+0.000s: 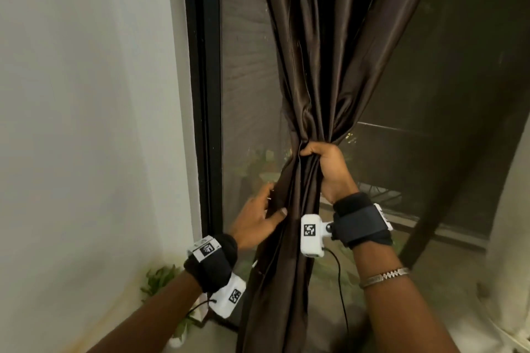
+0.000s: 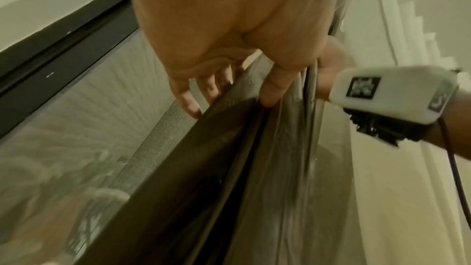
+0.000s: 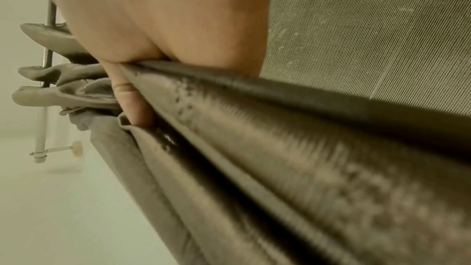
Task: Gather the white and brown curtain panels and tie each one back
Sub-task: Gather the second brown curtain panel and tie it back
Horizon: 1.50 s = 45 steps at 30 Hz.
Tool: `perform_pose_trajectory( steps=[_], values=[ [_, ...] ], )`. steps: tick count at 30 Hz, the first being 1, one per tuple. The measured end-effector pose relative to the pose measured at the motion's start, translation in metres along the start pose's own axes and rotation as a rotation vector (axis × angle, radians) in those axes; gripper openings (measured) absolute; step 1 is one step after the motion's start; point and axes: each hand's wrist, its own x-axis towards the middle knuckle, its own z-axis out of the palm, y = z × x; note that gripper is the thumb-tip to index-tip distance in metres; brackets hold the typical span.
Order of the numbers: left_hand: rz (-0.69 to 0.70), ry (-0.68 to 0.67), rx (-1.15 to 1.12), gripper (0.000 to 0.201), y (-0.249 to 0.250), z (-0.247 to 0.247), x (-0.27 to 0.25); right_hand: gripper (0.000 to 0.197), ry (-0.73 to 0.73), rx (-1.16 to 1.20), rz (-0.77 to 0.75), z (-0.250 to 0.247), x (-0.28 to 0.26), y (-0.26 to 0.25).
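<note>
Where the brown curtain [image 1: 309, 71] narrows to a bunch, the right hand [image 1: 327, 169] is clenched round it, fingers wrapped over the gathered folds and the wrist bent upward from a forearm that enters at 5 o'clock. In the right wrist view a fingertip [image 3: 135, 112] is pressed into a fold, with thick pleats running away toward 4 o'clock. The left hand [image 1: 256, 216] sits lower, at about 8 o'clock from the right one, its fingers nearly straight and spread along the curtain's left edge, the thumb laid across the front of the cloth; it steadies the fabric rather than clasping it. The left wrist view shows those fingertips [image 2: 270, 96] touching the dark hem. Above the grip the curtain fans out wide toward 12 o'clock; below it the cloth hangs in a loose column toward 6 o'clock, between the two forearms.

Both wrists carry black straps with white camera units [image 1: 311, 235], and a bracelet [image 1: 384, 276] circles the right forearm. A black window frame [image 1: 205, 94] stands at 9 o'clock from the hands, with a plain wall [image 1: 86, 123] beyond it. Behind the curtain is a mesh screen [image 1: 246, 80]. A pale curtain [image 1: 510, 238] hangs at the 3 o'clock edge. Green leaves [image 1: 160, 281] show low by the frame.
</note>
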Motion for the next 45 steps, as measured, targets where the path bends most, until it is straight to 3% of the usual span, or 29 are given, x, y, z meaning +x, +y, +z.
perform_pose_trajectory(
  steps=[2, 4, 7, 11, 13, 15, 18, 22, 25, 27, 29, 31, 34, 36, 40, 42, 45],
  values=[
    [0.019, 0.181, 0.081, 0.051, -0.03, 0.013, -0.014, 0.043, -0.014, 0.026, -0.01, -0.006, 0.002, 0.002],
    [0.013, 0.345, 0.181, 0.035, -0.054, 0.023, -0.027, 0.034, -0.003, 0.054, -0.046, -0.013, 0.003, 0.003],
    [-0.121, 0.229, 0.219, 0.023, -0.082, 0.031, -0.041, 0.02, 0.039, 0.034, -0.068, -0.012, 0.008, 0.008],
    [-0.198, -0.004, 0.202, 0.038, -0.1, 0.046, -0.039, 0.023, 0.017, 0.041, -0.068, -0.012, 0.009, 0.008],
    [-0.206, -0.065, 0.175, 0.028, -0.101, 0.05, -0.034, 0.023, 0.019, 0.04, -0.086, -0.012, 0.01, 0.009],
    [-0.23, -0.036, 0.166, 0.013, -0.102, 0.051, -0.031, 0.023, 0.015, 0.037, -0.099, -0.015, 0.013, 0.01],
    [-0.282, 0.106, 0.11, 0.03, -0.108, 0.039, -0.03, 0.023, 0.044, -0.018, -0.144, -0.027, 0.021, 0.007],
    [-0.261, 0.144, 0.006, 0.018, -0.105, 0.002, -0.038, 0.019, 0.141, -0.164, -0.229, -0.049, 0.031, 0.005],
    [-0.145, 0.18, 0.097, 0.011, -0.1, -0.027, -0.041, 0.039, 0.146, -0.201, -0.219, -0.054, 0.04, 0.012],
    [-0.058, 0.217, 0.153, 0.018, -0.09, -0.041, -0.04, 0.052, 0.086, -0.155, -0.162, -0.053, 0.039, 0.021],
    [0.004, 0.287, 0.18, 0.016, -0.076, -0.049, -0.034, 0.045, -0.081, -0.105, -0.128, -0.048, 0.03, 0.032],
    [0.008, 0.37, 0.148, 0.009, -0.06, -0.055, -0.025, 0.051, -0.196, -0.107, -0.116, -0.044, 0.02, 0.044],
    [0.007, 0.505, 0.001, 0.02, -0.038, -0.058, -0.013, 0.073, -0.255, -0.242, -0.108, -0.045, 0.01, 0.069],
    [0.026, 0.552, -0.056, 0.024, -0.026, -0.059, -0.01, 0.076, -0.254, -0.364, -0.091, -0.045, 0.005, 0.086],
    [0.046, 0.506, -0.134, 0.018, -0.023, -0.053, -0.009, 0.036, -0.255, -0.501, -0.141, -0.044, 0.004, 0.112],
    [0.064, 0.482, -0.196, 0.015, -0.022, -0.051, -0.009, 0.029, -0.279, -0.447, -0.113, -0.043, 0.001, 0.122],
    [0.032, 0.416, -0.38, 0.027, -0.015, -0.052, -0.009, 0.029, -0.337, -0.341, -0.055, -0.041, -0.006, 0.138]
  ],
)
